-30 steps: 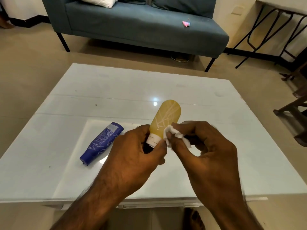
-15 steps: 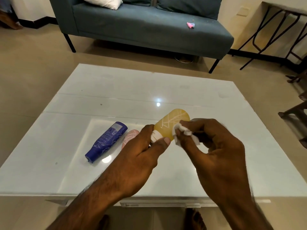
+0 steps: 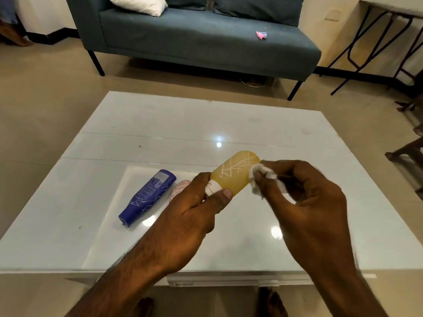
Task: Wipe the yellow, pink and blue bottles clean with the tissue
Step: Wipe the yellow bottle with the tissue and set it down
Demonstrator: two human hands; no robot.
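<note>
My left hand [image 3: 196, 209] grips the yellow bottle [image 3: 233, 173] by its white cap end and holds it tilted above the white table [image 3: 160, 133]. White scribble marks cross the bottle's side. My right hand [image 3: 304, 200] pinches a crumpled white tissue [image 3: 258, 177] against the bottle's right side. The blue bottle [image 3: 148, 196] lies on the table to the left, also marked with white lines. Just right of it lies the pink bottle [image 3: 180, 187], mostly hidden behind my left hand.
A blue-grey sofa [image 3: 206, 40] stands beyond the table, with a white cushion [image 3: 137, 4] and a small pink object [image 3: 261, 35] on it. A black metal frame [image 3: 370, 46] stands at the right, and dark wooden furniture [image 3: 409, 152] at the far right edge.
The yellow bottle has tilted from nearly upright to leaning right. The tissue has moved from the bottle's neck toward its upper right side. The pink bottle has come into view behind my left hand.
</note>
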